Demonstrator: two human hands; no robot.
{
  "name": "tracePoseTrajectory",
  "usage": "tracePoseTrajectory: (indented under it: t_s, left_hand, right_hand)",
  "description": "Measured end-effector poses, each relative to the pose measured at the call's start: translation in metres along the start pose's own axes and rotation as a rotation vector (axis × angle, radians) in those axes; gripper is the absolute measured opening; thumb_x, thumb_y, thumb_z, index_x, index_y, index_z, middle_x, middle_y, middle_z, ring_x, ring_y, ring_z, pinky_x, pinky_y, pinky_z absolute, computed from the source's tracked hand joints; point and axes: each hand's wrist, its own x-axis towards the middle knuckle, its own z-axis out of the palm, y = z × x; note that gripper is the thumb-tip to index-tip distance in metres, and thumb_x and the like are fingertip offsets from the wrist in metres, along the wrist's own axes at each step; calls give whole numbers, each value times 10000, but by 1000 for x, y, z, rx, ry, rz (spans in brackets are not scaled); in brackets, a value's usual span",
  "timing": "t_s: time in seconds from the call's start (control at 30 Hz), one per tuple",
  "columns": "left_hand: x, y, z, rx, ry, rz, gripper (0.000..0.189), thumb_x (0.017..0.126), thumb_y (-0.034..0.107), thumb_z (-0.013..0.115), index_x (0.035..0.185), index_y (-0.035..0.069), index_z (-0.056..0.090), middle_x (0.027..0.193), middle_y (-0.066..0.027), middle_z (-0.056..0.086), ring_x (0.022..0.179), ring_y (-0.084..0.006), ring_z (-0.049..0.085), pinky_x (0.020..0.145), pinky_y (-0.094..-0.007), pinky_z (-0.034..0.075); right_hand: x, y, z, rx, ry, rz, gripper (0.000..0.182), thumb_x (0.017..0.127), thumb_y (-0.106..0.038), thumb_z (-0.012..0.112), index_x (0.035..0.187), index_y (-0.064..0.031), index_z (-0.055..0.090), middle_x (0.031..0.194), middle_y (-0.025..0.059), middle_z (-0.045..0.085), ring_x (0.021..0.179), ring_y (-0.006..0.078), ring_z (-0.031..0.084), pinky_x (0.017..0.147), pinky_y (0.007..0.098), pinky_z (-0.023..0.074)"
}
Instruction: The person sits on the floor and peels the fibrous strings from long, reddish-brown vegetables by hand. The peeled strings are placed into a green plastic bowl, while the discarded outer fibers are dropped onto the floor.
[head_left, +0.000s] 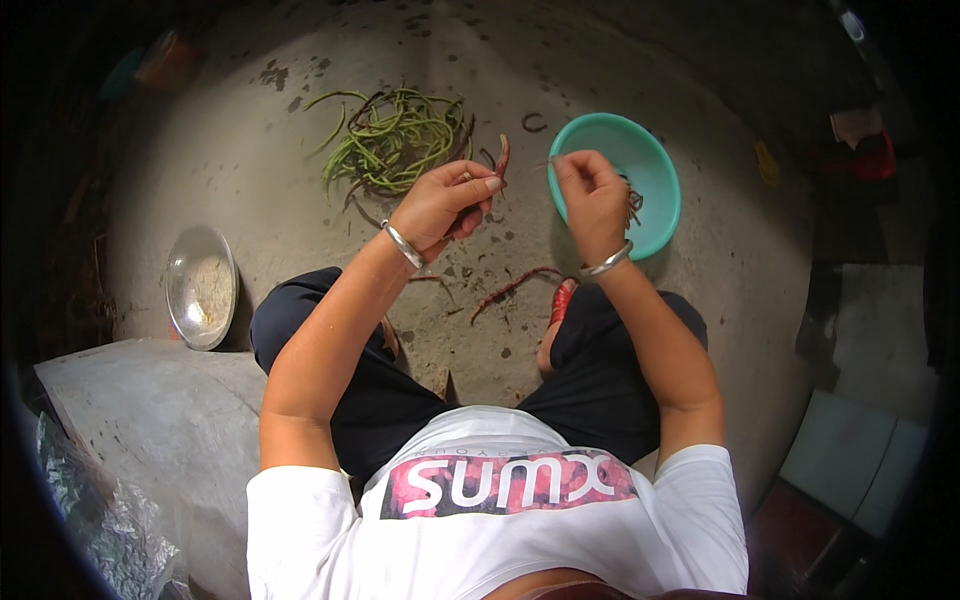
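My left hand (454, 196) grips a reddish-purple bean pod (503, 155) between thumb and fingers, its tip pointing up. My right hand (592, 191) is over the near left part of a turquoise plastic basin (664, 187), thumb and fingertips pinched at the rim; a thin strand seems to stick out of them, too small to name. Short dark bean pieces (635, 204) lie inside the basin, partly hidden by that hand. A tangled heap of long green beans (405, 139), mixed with purple ones, rests on the concrete floor beyond my left hand.
Between my feet a long red-purple bean (514, 289) and scraps lie on the floor (465, 360). A curled dark pod (534, 123) lies left of the basin. A metal bowl (202, 289) leans near a grey slab (165, 382) at left. A yellow object (766, 163) is at right.
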Motion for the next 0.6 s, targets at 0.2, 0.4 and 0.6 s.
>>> tracePoseTrajectory:
  t_s: [0.2, 0.4, 0.6]
  left_hand:
    - [-2, -3, 3, -39, 60, -12, 116, 827, 135, 620, 845, 37, 561, 644, 1, 517, 462, -65, 443, 387, -194, 301]
    - [-3, -6, 6, 134, 95, 56, 117, 835, 151, 621, 806, 60, 554, 611, 28, 491, 442, -50, 414, 384, -186, 270]
    - [-3, -8, -1, 82, -14, 19, 91, 838, 125, 607, 818, 57, 551, 614, 24, 489, 430, -46, 383, 383, -187, 262]
  right_hand:
    - [-23, -21, 15, -469, -241, -413, 158, 712, -86, 668, 826, -28, 576, 783, 104, 529, 597, 266, 547, 518, 349, 432]
    - [-22, -14, 13, -541, -256, -525, 89, 734, -72, 615, 787, -34, 555, 772, 116, 521, 605, 293, 546, 518, 366, 430]
    - [-12, -21, 5, -411, -280, -445, 31, 735, -45, 570, 725, -20, 556, 711, 127, 528, 590, 290, 544, 522, 361, 429]
